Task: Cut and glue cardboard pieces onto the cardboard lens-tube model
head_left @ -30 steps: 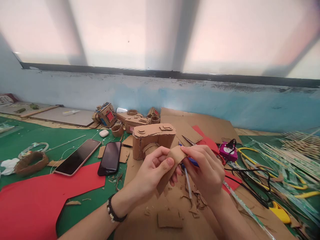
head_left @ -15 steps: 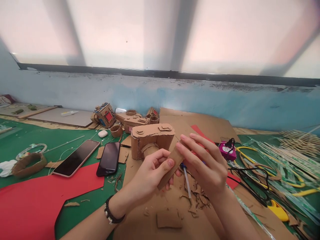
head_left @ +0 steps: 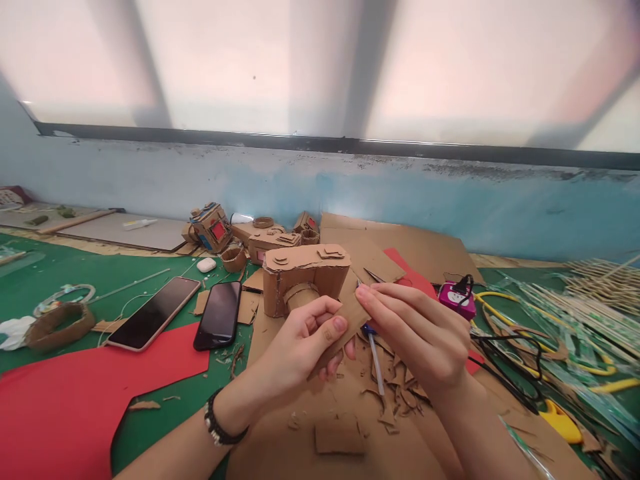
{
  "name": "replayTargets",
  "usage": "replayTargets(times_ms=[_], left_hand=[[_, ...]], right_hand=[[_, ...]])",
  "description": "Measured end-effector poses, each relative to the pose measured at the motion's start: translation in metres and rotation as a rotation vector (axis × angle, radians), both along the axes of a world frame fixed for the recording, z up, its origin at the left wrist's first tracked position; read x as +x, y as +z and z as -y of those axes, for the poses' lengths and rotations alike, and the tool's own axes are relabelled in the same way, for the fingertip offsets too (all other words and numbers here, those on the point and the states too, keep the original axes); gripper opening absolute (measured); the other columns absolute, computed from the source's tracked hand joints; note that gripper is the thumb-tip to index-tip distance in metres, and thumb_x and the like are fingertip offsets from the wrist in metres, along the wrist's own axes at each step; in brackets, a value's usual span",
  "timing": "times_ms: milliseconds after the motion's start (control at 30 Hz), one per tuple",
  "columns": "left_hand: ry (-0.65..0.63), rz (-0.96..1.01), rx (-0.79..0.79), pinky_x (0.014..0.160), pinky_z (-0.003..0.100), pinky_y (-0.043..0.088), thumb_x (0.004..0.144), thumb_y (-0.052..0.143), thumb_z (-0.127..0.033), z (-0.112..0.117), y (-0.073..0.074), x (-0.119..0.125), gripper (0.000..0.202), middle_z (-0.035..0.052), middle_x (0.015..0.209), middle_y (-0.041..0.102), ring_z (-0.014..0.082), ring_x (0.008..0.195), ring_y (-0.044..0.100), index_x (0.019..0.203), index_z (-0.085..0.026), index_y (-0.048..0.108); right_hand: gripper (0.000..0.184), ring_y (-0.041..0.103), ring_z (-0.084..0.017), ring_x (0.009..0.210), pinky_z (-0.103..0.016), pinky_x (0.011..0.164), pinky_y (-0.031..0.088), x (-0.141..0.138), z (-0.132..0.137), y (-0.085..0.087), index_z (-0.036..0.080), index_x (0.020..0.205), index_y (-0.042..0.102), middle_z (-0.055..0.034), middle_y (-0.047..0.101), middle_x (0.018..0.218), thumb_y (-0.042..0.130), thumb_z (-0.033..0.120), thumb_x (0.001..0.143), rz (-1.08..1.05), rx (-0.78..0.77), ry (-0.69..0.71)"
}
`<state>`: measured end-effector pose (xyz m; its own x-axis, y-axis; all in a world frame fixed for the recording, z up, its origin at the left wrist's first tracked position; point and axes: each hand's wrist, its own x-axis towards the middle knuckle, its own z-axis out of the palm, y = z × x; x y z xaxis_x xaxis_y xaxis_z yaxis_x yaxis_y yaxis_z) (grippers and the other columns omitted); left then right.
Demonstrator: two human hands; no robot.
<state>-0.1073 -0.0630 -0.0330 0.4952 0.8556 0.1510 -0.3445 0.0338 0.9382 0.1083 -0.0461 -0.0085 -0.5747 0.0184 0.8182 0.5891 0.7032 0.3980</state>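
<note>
My left hand (head_left: 300,343) pinches a small strip of brown cardboard (head_left: 350,319) between thumb and fingers, above the worktable. My right hand (head_left: 420,330) meets it from the right, fingertips pressed on the strip's upper end. Just behind the hands stands a cardboard model camera (head_left: 305,275) with a round lens tube. Below the hands lies a blue-capped pen (head_left: 374,353) among cardboard scraps (head_left: 395,400). A beaded bracelet sits on my left wrist.
Two phones (head_left: 155,312) (head_left: 219,315) lie face up at the left beside a red sheet (head_left: 75,400). More cardboard models (head_left: 213,227) stand by the wall. A purple glue gun (head_left: 457,300), black cables, yellow-handled scissors (head_left: 560,420) and bamboo sticks (head_left: 600,280) crowd the right.
My right hand opened from a curled grip, its fingers rose straight, then came down onto the strip's top end. The left hand kept hold of the strip and barely moved.
</note>
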Motion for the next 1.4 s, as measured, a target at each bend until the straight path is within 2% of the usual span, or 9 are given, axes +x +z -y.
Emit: replayTargets(times_ms=[367, 833, 900, 933, 967, 1033, 1133, 1267, 1400], left_hand=[[0.034, 0.053, 0.012, 0.048, 0.016, 0.047, 0.100, 0.077, -0.060, -0.001, -0.002, 0.003, 0.045, -0.0016, 0.077, 0.068, 0.0051, 0.051, 0.053, 0.093, -0.019, 0.059], [0.064, -0.008, 0.058, 0.039, 0.018, 0.034, 0.095, 0.075, -0.073, 0.001, 0.001, 0.005, 0.057, -0.0043, 0.058, 0.062, 0.0059, 0.038, 0.045, 0.085, -0.021, 0.055], [0.097, 0.014, 0.040, 0.039, 0.017, 0.036, 0.093, 0.077, -0.073, 0.000, 0.000, 0.006, 0.057, -0.0046, 0.058, 0.062, 0.0062, 0.037, 0.046, 0.084, -0.021, 0.054], [0.120, 0.033, 0.021, 0.038, 0.017, 0.037, 0.093, 0.078, -0.072, -0.001, 0.000, 0.006, 0.057, -0.0052, 0.058, 0.062, 0.0062, 0.037, 0.046, 0.085, -0.021, 0.054], [0.148, 0.057, -0.002, 0.037, 0.017, 0.038, 0.093, 0.079, -0.071, -0.001, 0.000, 0.005, 0.056, -0.0059, 0.058, 0.061, 0.0062, 0.038, 0.046, 0.086, -0.022, 0.053], [0.193, 0.109, -0.048, 0.037, 0.015, 0.040, 0.095, 0.079, -0.066, -0.001, 0.002, 0.003, 0.051, -0.0072, 0.059, 0.061, 0.0065, 0.039, 0.045, 0.090, -0.023, 0.052], [0.197, 0.182, -0.088, 0.040, 0.016, 0.046, 0.098, 0.079, -0.057, -0.001, 0.005, -0.001, 0.042, -0.0073, 0.065, 0.065, 0.0075, 0.042, 0.050, 0.099, -0.024, 0.052], [0.177, 0.256, -0.113, 0.048, 0.020, 0.058, 0.096, 0.082, -0.049, 0.000, 0.008, -0.001, 0.039, -0.0036, 0.081, 0.070, 0.0100, 0.054, 0.063, 0.096, -0.023, 0.053], [0.126, 0.284, -0.117, 0.047, 0.020, 0.056, 0.094, 0.084, -0.048, 0.001, 0.009, -0.002, 0.041, -0.0060, 0.073, 0.065, 0.0077, 0.048, 0.055, 0.091, -0.023, 0.052]], right_hand=[[0.023, 0.084, -0.028, 0.101, -0.037, 0.086, 0.067, -0.008, -0.010, -0.011, 0.008, 0.124, 0.074, -0.0135, 0.087, 0.102, 0.068, 0.000, 0.103, -0.079, -0.063, 0.032], [0.035, 0.085, -0.023, 0.102, -0.034, 0.089, 0.069, -0.022, -0.009, -0.020, 0.016, 0.135, 0.072, -0.0095, 0.089, 0.106, 0.065, 0.003, 0.103, -0.147, -0.118, 0.124], [0.030, 0.083, -0.024, 0.115, -0.036, 0.100, 0.067, -0.008, -0.015, -0.019, 0.020, 0.136, 0.073, -0.0106, 0.087, 0.120, 0.063, 0.014, 0.108, -0.123, -0.214, 0.012], [0.027, 0.081, -0.026, 0.121, -0.038, 0.103, 0.065, 0.003, -0.019, -0.017, 0.022, 0.135, 0.075, -0.0107, 0.086, 0.126, 0.063, 0.025, 0.110, -0.104, -0.297, -0.135], [0.029, 0.079, -0.025, 0.124, -0.037, 0.104, 0.064, 0.016, -0.022, -0.016, 0.026, 0.134, 0.076, -0.0083, 0.085, 0.130, 0.058, 0.035, 0.113, -0.148, -0.426, -0.436], [0.036, 0.083, -0.034, 0.108, -0.044, 0.082, 0.065, 0.047, -0.029, -0.016, 0.021, 0.126, 0.080, -0.0156, 0.086, 0.118, 0.050, 0.039, 0.114, -0.235, -0.546, -0.736], [0.031, 0.077, -0.035, 0.066, -0.039, 0.053, 0.049, 0.088, -0.037, -0.023, 0.021, 0.098, 0.084, -0.0137, 0.082, 0.079, 0.058, 0.035, 0.106, -0.221, -0.762, -1.036], [0.015, 0.076, -0.027, 0.079, -0.037, 0.066, 0.052, 0.110, -0.048, -0.043, 0.022, 0.101, 0.081, -0.0101, 0.083, 0.094, 0.070, 0.031, 0.102, -0.098, -1.034, -1.199], [0.028, 0.076, -0.022, 0.097, -0.042, 0.088, 0.065, 0.109, -0.058, -0.057, 0.018, 0.123, 0.074, -0.0066, 0.078, 0.116, 0.073, 0.041, 0.107, 0.015, -1.219, -1.234]])
